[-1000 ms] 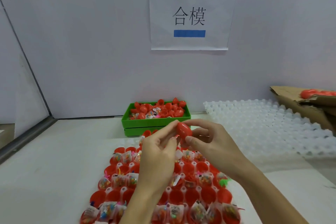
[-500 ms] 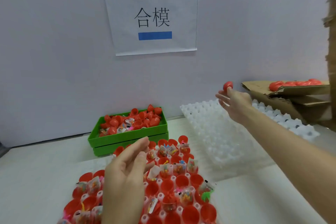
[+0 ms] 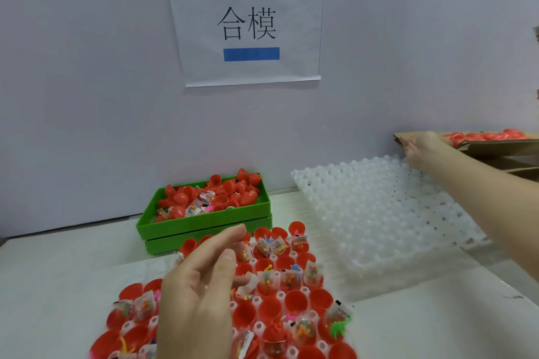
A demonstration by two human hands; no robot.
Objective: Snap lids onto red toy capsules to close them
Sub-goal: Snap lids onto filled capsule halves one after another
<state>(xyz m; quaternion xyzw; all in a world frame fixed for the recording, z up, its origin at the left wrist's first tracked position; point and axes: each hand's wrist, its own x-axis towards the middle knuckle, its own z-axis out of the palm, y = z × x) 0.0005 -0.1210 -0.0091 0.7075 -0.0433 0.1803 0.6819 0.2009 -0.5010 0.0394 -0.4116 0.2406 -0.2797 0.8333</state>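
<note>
Capsules (image 3: 291,302) lie under left hand (image 3: 201,294), fingers loose

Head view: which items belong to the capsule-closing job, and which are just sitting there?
Job:
- open red capsule halves in the near tray, some holding toy packets
- green bin of loose red lids and packets
- cardboard box with closed capsules
- left hand, right hand, both holding nothing

Lying about:
- empty white tray
- paper sign on the wall

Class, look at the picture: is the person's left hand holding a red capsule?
No, the left hand hovers with relaxed, empty fingers above the tray of capsule halves.
</note>
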